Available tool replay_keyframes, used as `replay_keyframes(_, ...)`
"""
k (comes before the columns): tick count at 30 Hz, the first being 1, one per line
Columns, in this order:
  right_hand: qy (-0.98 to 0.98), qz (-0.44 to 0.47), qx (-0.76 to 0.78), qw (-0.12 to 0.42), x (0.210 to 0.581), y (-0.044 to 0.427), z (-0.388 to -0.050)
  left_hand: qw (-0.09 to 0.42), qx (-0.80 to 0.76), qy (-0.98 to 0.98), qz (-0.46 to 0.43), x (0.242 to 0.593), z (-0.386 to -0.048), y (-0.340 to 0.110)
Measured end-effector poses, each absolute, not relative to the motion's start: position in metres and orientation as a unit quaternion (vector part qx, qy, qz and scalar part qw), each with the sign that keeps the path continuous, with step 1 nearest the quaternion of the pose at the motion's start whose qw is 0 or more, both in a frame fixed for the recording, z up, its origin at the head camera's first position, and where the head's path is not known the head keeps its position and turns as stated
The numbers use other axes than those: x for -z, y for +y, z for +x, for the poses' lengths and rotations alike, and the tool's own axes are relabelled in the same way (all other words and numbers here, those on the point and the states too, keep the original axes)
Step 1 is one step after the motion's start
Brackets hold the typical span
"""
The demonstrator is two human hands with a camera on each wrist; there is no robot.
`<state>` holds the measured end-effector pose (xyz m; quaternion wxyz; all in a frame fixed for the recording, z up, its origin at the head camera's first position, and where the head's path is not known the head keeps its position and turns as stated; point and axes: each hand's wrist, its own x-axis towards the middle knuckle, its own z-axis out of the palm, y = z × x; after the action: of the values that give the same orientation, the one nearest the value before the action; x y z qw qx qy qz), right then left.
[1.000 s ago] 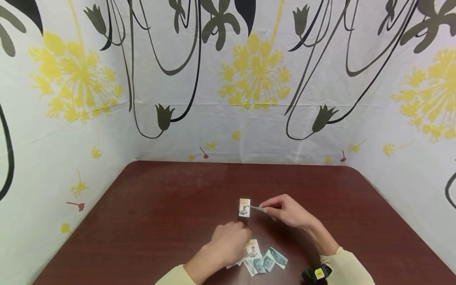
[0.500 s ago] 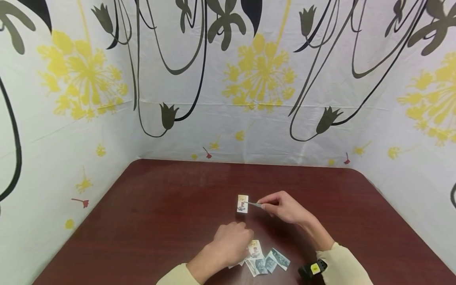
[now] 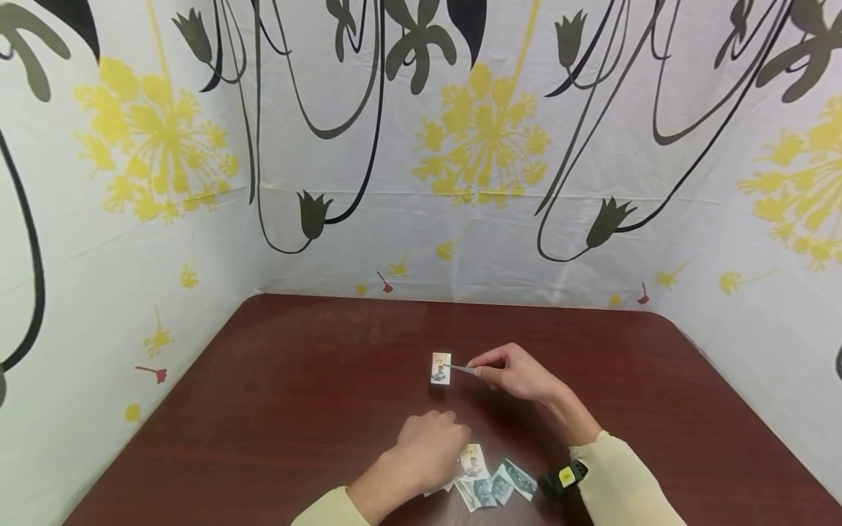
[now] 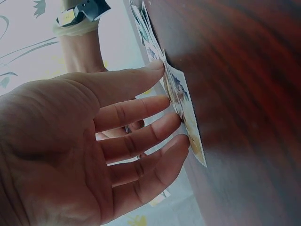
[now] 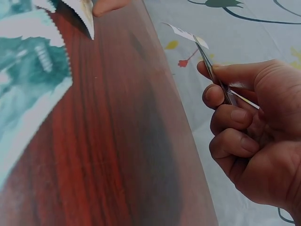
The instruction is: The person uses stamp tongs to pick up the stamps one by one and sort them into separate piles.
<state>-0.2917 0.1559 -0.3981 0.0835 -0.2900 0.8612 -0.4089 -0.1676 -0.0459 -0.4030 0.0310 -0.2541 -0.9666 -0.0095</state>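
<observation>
My right hand (image 3: 516, 372) pinches a pair of metal tweezers (image 5: 207, 60) between thumb and fingers. The tweezers' tips grip a small postage stamp (image 3: 441, 369), held in the air over the table. In the right wrist view that stamp (image 5: 186, 34) appears edge-on and slightly bent. My left hand (image 3: 430, 449) rests its fingertips on a small pile of stamps near the front. The left wrist view shows the fingers (image 4: 141, 143) loosely bent against a stamp (image 4: 192, 125) with perforated edges. Part of the pile is hidden under this hand.
Several blue-green stamps (image 3: 516, 478) overlap to the right of the left hand, beside a yellowish stamp (image 3: 472, 462). The dark red table (image 3: 316, 387) ends at a patterned white cloth (image 3: 388, 168) behind it. A black band (image 3: 569, 475) sits at the right sleeve.
My right hand, with the tweezers and their stamp, has moved left and farther from me. The left hand has stayed on the pile. The head view has shifted slightly.
</observation>
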Motion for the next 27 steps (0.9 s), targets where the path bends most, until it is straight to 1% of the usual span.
replay_keyframes(10, 0.868, -0.283, 0.398, 0.089, 0.398, 0.144, -0.307, 0.025, 0.003, -0.968, -0.251, 0.405, -0.168, -0.045)
replay_keyframes(20, 0.870, -0.270, 0.401, 0.096, 0.398, 0.131, -0.315, 0.036, -0.006, -0.967, -0.252, 0.404, -0.167, -0.046)
replay_keyframes(27, 0.867, -0.273, 0.404, 0.101, 0.397, 0.126, -0.320, 0.017, 0.003, -0.968, -0.251, 0.404, -0.168, -0.046)
